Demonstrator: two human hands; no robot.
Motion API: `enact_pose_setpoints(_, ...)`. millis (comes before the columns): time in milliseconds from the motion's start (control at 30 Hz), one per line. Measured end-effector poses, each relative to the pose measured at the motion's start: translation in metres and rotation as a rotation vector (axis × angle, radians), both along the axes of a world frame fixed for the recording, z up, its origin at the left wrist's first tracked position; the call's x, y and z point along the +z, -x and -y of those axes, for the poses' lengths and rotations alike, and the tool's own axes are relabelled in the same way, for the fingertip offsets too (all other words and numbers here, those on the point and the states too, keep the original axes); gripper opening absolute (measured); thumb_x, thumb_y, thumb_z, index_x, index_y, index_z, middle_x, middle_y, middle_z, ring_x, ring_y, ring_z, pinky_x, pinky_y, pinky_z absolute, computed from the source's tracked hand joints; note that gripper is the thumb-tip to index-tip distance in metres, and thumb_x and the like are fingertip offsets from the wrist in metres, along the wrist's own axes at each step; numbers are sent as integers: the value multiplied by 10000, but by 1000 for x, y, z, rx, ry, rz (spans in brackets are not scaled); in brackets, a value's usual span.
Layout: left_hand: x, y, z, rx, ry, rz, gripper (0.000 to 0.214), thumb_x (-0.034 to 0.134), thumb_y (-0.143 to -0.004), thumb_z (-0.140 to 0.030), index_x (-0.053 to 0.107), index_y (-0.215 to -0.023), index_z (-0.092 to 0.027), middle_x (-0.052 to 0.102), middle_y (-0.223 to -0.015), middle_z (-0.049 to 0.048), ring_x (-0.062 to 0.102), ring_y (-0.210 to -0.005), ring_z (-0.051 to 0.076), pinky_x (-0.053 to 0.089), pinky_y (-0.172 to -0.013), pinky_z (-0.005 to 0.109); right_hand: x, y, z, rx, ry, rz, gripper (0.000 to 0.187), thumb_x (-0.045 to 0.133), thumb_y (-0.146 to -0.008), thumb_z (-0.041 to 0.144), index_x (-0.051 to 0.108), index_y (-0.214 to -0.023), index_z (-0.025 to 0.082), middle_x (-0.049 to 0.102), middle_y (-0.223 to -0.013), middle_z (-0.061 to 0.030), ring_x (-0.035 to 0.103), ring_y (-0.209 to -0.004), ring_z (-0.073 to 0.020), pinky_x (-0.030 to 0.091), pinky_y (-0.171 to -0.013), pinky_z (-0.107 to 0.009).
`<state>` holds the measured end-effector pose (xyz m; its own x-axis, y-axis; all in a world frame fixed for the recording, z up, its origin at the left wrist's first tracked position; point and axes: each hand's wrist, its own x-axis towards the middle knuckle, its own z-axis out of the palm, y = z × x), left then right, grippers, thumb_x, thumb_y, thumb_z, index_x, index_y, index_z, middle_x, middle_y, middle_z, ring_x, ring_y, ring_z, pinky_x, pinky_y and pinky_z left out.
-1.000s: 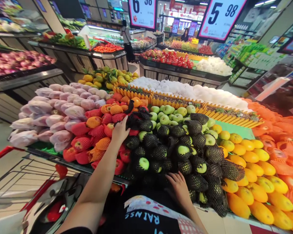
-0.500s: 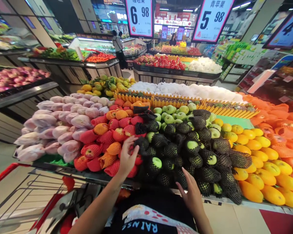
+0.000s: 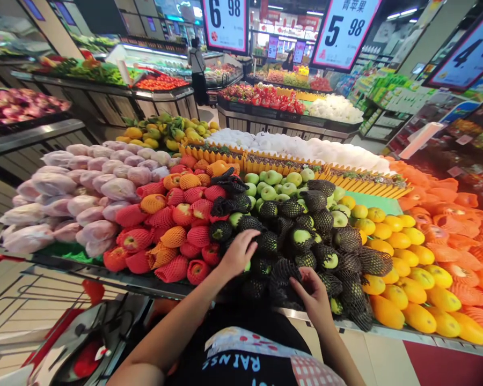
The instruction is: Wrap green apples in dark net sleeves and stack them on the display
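My left hand (image 3: 237,254) lies curled over a green apple in a black foam net at the front of the pile of netted green apples (image 3: 306,236). My right hand (image 3: 314,296) is just to its right, at the display's front edge, with its fingers pinched on a black foam net (image 3: 284,276). What is inside that net is hidden. Both forearms reach up from the bottom of the view.
Red apples in red and orange nets (image 3: 185,214) lie left of my hands, pink-wrapped fruit (image 3: 84,182) further left, yellow-orange fruit (image 3: 406,257) to the right. A red shopping cart (image 3: 8,262) stands at bottom left. Price signs (image 3: 342,32) hang overhead. A person (image 3: 196,69) stands far back.
My left hand has come down and right from the red-netted apples onto the black-netted green apples. My right hand has moved left and closed on a black net.
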<state>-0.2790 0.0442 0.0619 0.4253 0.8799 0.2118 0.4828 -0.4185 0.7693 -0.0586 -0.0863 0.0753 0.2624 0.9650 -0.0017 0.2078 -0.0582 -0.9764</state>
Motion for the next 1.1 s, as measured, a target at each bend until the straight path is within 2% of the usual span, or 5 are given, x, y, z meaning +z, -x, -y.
enact_pose_setpoints(133,-12,7,-63,204,-158,-595,513,489,-835,8,542,-1327,-130,527,-1390,194,494,-1279,324,447,-1063,495,-5,-28,7,-64,-42,51,384,770,-736,508,537,-665,212,574,-718,-5,531,-690,-174,448,-637,-286)
enact_pose_setpoints(400,-32,-5,-95,326,-142,-759,391,444,-897,-36,581,-1239,-169,553,-1192,186,588,-1087,305,499,-933,465,-5,-52,14,-127,-116,-21,383,765,-750,477,538,-602,206,565,-677,-11,519,-677,-176,433,-652,-301)
enact_pose_setpoints(633,-9,20,-83,345,-243,-708,641,660,-778,-71,456,-1372,-199,468,-1337,148,546,-1154,319,482,-990,443,-8,-62,1,-226,-109,-85,337,765,-724,459,530,-708,218,468,-649,41,435,-632,-147,377,-602,-266)
enact_pose_setpoints(800,13,21,-48,409,-370,-235,661,766,-757,-295,430,-1319,-209,488,-1303,133,518,-1234,327,442,-1083,460,-17,-71,-11,-259,-129,-70,290,743,-713,402,524,-678,217,513,-666,29,462,-668,-165,382,-651,-285)
enact_pose_setpoints(1100,-16,-37,20,-25,59,-79,796,838,-610,-376,478,-1313,-275,558,-1264,88,583,-1161,307,494,-1012,441,-15,-46,-46,-161,-145,-20,357,764,-740,406,460,-668,234,462,-680,39,447,-674,-157,378,-652,-283)
